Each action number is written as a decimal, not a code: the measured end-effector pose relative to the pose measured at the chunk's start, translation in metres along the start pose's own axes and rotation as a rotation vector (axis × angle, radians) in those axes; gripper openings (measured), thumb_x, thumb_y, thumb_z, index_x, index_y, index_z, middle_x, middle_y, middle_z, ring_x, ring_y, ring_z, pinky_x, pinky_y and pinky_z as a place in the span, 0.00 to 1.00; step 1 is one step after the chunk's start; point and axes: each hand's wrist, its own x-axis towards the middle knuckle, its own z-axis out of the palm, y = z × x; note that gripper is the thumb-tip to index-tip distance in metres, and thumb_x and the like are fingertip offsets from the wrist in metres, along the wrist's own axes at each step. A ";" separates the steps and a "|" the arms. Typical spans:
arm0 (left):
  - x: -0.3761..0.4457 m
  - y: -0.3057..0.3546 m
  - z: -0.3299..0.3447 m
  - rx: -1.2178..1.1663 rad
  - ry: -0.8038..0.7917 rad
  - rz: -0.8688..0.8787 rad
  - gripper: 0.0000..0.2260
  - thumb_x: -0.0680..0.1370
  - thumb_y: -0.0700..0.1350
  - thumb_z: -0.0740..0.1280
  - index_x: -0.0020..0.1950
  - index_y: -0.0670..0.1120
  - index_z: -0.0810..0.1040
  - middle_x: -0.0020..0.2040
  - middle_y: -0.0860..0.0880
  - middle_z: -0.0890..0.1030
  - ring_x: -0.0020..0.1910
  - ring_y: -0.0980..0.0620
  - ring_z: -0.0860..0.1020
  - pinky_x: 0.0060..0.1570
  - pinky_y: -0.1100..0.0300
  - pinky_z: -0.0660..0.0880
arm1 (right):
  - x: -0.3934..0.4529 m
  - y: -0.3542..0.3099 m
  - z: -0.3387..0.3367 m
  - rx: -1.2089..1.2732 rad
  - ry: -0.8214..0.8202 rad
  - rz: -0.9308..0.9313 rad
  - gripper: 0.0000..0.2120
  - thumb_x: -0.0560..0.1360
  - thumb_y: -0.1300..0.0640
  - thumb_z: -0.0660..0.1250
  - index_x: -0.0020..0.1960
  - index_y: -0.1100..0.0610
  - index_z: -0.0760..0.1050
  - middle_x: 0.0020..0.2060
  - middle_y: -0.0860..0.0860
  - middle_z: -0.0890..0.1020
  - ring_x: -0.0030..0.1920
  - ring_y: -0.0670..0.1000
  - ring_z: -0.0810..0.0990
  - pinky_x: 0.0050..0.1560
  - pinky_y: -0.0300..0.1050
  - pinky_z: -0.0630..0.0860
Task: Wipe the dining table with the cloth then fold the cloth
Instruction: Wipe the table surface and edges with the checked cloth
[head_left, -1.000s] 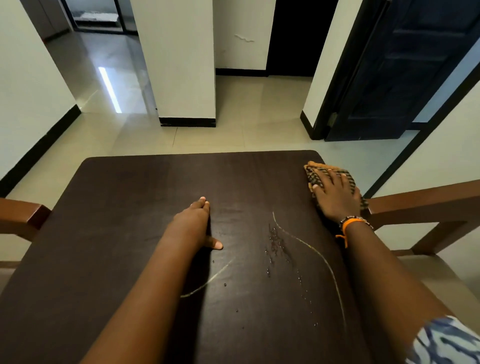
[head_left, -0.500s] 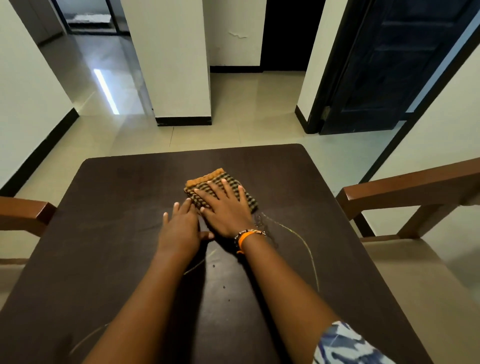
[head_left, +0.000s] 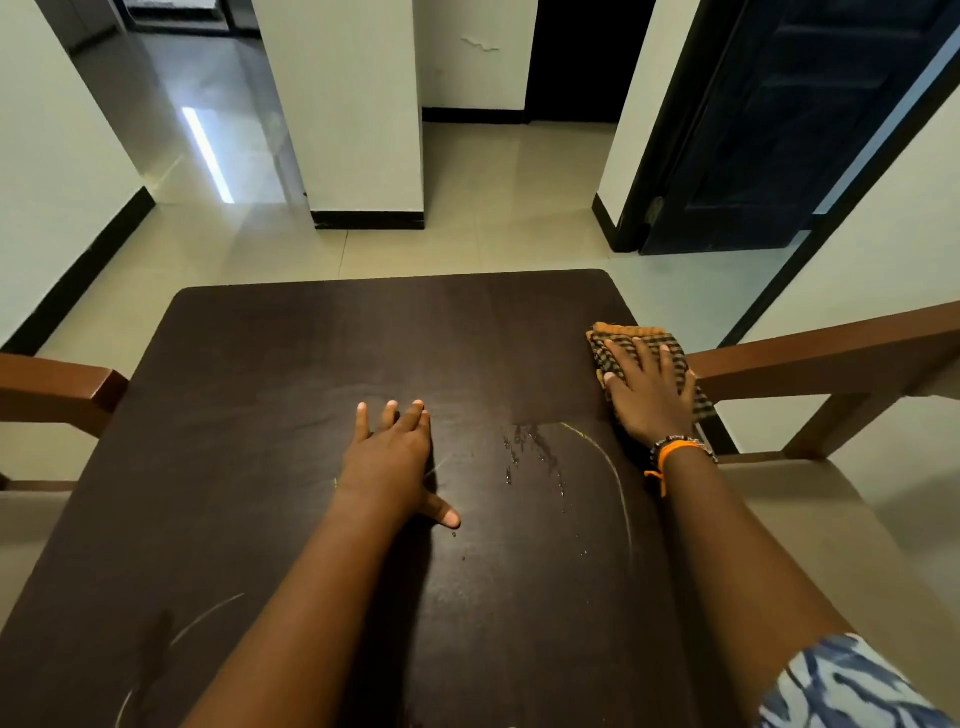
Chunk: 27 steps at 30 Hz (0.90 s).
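The dark brown dining table (head_left: 270, 415) fills the lower middle of the head view. A folded checked cloth (head_left: 623, 340) with an orange edge lies at the table's right edge. My right hand (head_left: 649, 395) presses flat on it with fingers spread and straight. My left hand (head_left: 392, 457) rests flat on the bare tabletop near the middle, fingers straight, thumb out to the right. Water drops (head_left: 530, 447) and a thin curved wet streak (head_left: 618, 478) lie between the two hands.
Wooden chair backs stand on either side: a left chair (head_left: 57, 389) and a right chair (head_left: 810, 358). Beyond the table is tiled floor (head_left: 467, 218), a white pillar (head_left: 353, 104) and a dark door (head_left: 779, 119) at the far right.
My right hand slid the cloth from the right edge to the table's middle, then back to the right edge. My left hand stayed flat near the middle.
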 end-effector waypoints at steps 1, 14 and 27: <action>0.001 0.000 0.000 -0.006 0.003 -0.003 0.55 0.63 0.66 0.70 0.77 0.42 0.43 0.78 0.47 0.45 0.77 0.44 0.42 0.71 0.43 0.35 | -0.003 -0.008 0.002 0.011 0.005 0.011 0.22 0.80 0.47 0.49 0.74 0.43 0.52 0.77 0.48 0.50 0.76 0.54 0.43 0.72 0.61 0.37; -0.005 0.012 -0.009 0.091 -0.042 -0.059 0.52 0.66 0.64 0.70 0.77 0.44 0.44 0.79 0.47 0.47 0.77 0.43 0.44 0.71 0.40 0.37 | -0.088 -0.117 0.037 0.023 -0.036 -0.414 0.22 0.80 0.47 0.51 0.74 0.43 0.54 0.76 0.48 0.53 0.76 0.54 0.45 0.72 0.60 0.39; -0.003 0.009 -0.005 0.068 -0.031 -0.060 0.55 0.64 0.65 0.70 0.77 0.40 0.44 0.78 0.46 0.46 0.77 0.43 0.44 0.72 0.41 0.39 | -0.050 0.009 -0.003 0.003 0.015 0.051 0.23 0.80 0.49 0.50 0.74 0.44 0.52 0.76 0.48 0.51 0.76 0.55 0.44 0.73 0.63 0.41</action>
